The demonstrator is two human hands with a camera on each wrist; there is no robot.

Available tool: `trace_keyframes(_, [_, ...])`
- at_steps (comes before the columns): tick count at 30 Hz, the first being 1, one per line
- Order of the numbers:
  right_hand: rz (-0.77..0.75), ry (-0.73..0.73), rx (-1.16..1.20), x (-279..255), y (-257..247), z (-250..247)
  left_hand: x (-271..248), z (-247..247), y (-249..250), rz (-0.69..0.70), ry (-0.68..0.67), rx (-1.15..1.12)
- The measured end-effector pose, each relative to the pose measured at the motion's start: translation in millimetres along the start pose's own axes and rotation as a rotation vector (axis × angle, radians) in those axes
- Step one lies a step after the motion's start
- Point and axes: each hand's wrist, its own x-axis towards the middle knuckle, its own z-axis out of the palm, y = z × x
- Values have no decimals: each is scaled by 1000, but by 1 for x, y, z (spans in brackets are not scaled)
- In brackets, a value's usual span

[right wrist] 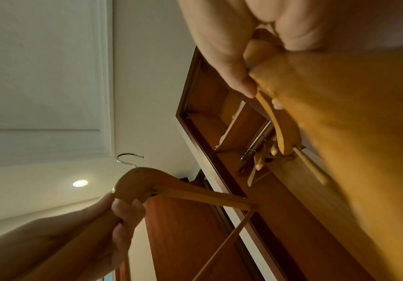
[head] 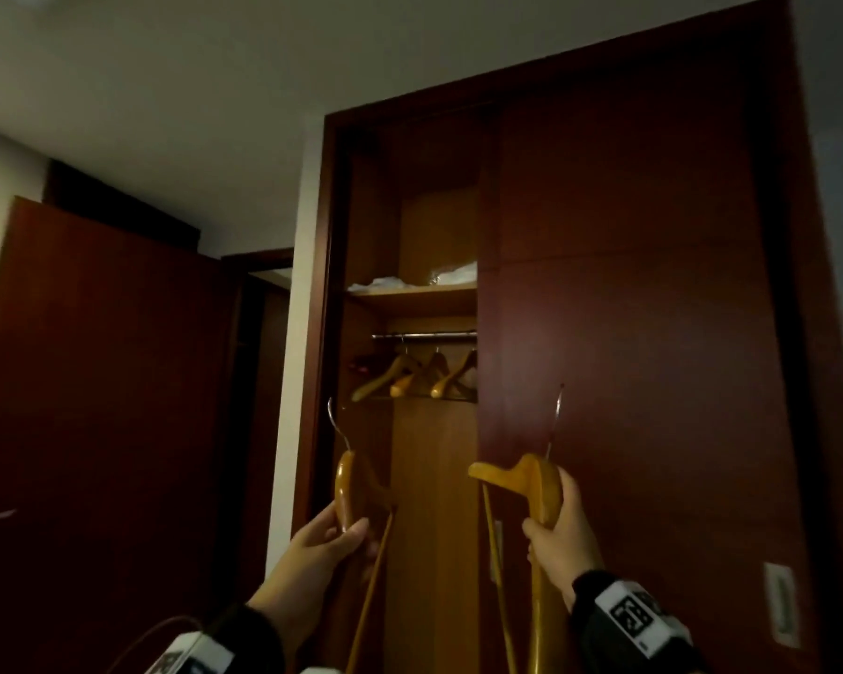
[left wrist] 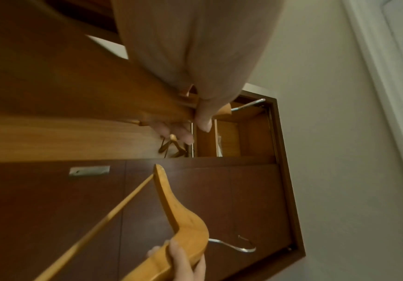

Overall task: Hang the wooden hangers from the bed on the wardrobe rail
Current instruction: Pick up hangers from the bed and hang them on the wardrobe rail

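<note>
In the head view my left hand (head: 334,539) grips a wooden hanger (head: 347,488) by one arm, its metal hook pointing up in front of the open wardrobe's left edge. My right hand (head: 556,535) grips a second wooden hanger (head: 539,484) at its neck, hook up, in front of the sliding door. Both hangers are below the metal rail (head: 424,335), where three wooden hangers (head: 410,377) hang. The left wrist view shows my fingers (left wrist: 178,133) curled round the hanger arm (left wrist: 147,102). In the right wrist view my thumb (right wrist: 234,72) presses on the other hanger (right wrist: 340,133).
The dark red sliding door (head: 629,333) covers the wardrobe's right part, leaving only the left opening. A shelf (head: 414,298) with white items sits just above the rail. A dark room door (head: 93,381) stands open at the left.
</note>
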Motion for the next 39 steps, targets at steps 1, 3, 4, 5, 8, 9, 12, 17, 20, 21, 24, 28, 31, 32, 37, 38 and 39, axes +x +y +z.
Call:
trace_keyframes(1, [-2, 8, 13, 27, -1, 16, 25, -6, 5, 3, 0, 1])
trace_keyframes(3, [-26, 24, 23, 79, -5, 46, 77, -20, 12, -4, -16, 6])
trace_keyframes(4, [-31, 34, 36, 104, -7, 60, 101, -25, 16, -14, -36, 19])
trace_keyframes(5, [-38, 40, 50, 130, -9, 74, 125, -30, 18, -23, -60, 34])
trace_keyframes(8, [-54, 40, 66, 199, -9, 114, 195, -41, 23, -16, -150, 74])
trace_keyframes(9, [-43, 42, 63, 220, -7, 127, 219, -45, 23, -9, -174, 76])
trace_keyframes(12, [-33, 54, 32, 278, 3, 165, 291, -60, 22, 21, -220, 72])
trace_keyframes(17, [-54, 99, -75, 367, 25, 235, 421, -93, 23, 107, -322, 75])
trace_keyframes(20, [-47, 130, -131, 428, 26, 273, 498, -109, 34, 152, -377, 89])
trace_keyframes(21, [-31, 133, -149, 446, 23, 282, 522, -113, 38, 162, -398, 80])
trace_keyframes(24, [7, 164, -212, 494, 13, 302, 587, -122, 49, 156, -439, 5])
trace_keyframes(28, [68, 248, -346, 545, 7, 309, 647, -120, 54, 171, -503, -98])
trace_keyframes(31, [106, 316, -438, 577, 2, 303, 680, -111, 53, 188, -539, -141])
trace_keyframes(32, [124, 335, -469, 586, -1, 300, 691, -108, 53, 187, -552, -150])
trace_keyframes(37, [152, 444, -575, 623, -10, 293, 745, -92, 58, 169, -573, -141])
trace_keyframes(38, [121, 455, -620, 630, -11, 292, 755, -89, 58, 178, -581, -129])
trace_keyframes(39, [85, 464, -662, 638, -10, 293, 766, -87, 59, 186, -588, -114])
